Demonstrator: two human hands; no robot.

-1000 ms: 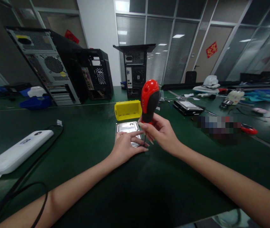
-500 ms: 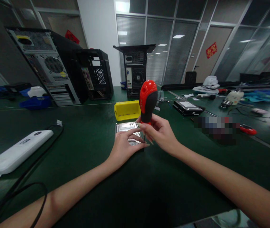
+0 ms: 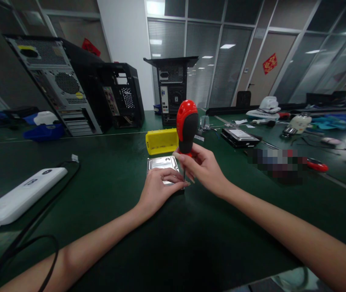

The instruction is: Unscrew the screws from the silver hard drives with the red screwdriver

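A silver hard drive (image 3: 162,162) lies flat on the green table, partly covered by my left hand (image 3: 159,187). That hand presses over the drive's near part, its fingers and thumb closed around the near right corner by the screwdriver's shaft. My right hand (image 3: 205,168) pinches the red and black screwdriver (image 3: 187,125) low on its handle. The screwdriver stands almost upright, shaft down at the drive's near right corner. Its tip is hidden by my fingers, so any screw there does not show.
Behind the drive sits a yellow tray (image 3: 162,142). Computer cases (image 3: 173,91) stand at the back. A white power strip (image 3: 24,194) and black cables lie left. Another drive (image 3: 240,138) and a red-handled tool (image 3: 317,165) lie right, beside a blurred patch.
The fingers of my left hand have drawn in and lowered toward the drive, away from the screwdriver's handle. The screwdriver has shifted very slightly left, still in my right hand.
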